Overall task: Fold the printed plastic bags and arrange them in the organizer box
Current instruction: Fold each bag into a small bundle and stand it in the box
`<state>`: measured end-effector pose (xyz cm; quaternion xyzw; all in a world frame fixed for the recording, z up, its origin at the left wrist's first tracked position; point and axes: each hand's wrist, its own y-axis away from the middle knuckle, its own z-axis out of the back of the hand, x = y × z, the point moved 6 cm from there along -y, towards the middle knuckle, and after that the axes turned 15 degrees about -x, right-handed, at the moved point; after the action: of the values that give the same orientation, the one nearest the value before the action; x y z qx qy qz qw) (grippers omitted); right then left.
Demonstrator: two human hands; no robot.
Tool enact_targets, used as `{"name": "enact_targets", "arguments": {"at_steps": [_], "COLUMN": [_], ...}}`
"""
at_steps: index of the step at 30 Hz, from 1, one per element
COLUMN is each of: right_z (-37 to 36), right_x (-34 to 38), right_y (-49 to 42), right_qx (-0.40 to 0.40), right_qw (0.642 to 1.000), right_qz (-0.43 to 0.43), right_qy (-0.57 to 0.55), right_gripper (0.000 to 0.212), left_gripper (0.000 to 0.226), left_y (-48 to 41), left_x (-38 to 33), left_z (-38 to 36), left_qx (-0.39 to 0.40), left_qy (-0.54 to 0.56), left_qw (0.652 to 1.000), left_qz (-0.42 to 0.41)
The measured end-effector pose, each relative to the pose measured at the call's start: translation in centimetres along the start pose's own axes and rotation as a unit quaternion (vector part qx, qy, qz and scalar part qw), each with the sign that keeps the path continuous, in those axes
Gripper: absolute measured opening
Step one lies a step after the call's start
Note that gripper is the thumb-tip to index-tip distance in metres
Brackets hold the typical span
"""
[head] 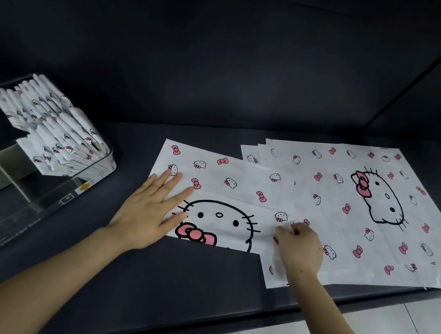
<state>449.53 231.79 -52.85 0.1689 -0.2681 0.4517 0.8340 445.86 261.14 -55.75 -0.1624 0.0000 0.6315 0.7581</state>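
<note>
Item under work: one printed plastic bag (228, 184), white with a cat-face and pink-bow print. It lies flat on the dark table (171, 285) at centre, and its right end overlaps the stack. The large face is cut off along the near edge, so the bag is judged to be folded once already.

Left hand (147, 213): flat, fingers spread wide, pressing the bag's left end.

Right hand (301, 249): fingers curled, thumb and forefinger pinching at the bag's right edge. Whether it holds one layer or both cannot be told.

Handling judgement: the film looks thin, very light, limp and slick. It will slide on the sheets below and spring open unless it is pinned. Take it by an edge or corner, hold the opposite end down, and press each crease firmly.

Stack of unfolded bags (376, 200): right of centre, fanned, with several sheets left to fold.

Organizer box (43, 200): clear-walled, far left, well apart from the bag. Folded bags (51, 132) stand packed in rows at its far end, and its near compartments show no bags.
</note>
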Motion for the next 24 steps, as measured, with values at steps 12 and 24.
{"name": "enact_targets", "arguments": {"at_steps": [12, 24], "right_z": [-3.7, -0.6], "right_x": [6.3, -3.4], "right_y": [7.9, 3.6], "right_qx": [-0.038, 0.023], "right_qw": [0.898, 0.908], "right_qz": [0.413, 0.334], "right_qy": [0.145, 0.251], "right_gripper": [0.054, 0.063], "left_gripper": [0.095, 0.091], "left_y": [-0.1, -0.1], "left_x": [-0.3, -0.2], "left_z": [-0.2, -0.2], "left_qx": [0.035, 0.035], "left_qy": [-0.026, -0.032], "left_qw": [0.999, 0.999], "left_qz": [0.013, 0.009]}}
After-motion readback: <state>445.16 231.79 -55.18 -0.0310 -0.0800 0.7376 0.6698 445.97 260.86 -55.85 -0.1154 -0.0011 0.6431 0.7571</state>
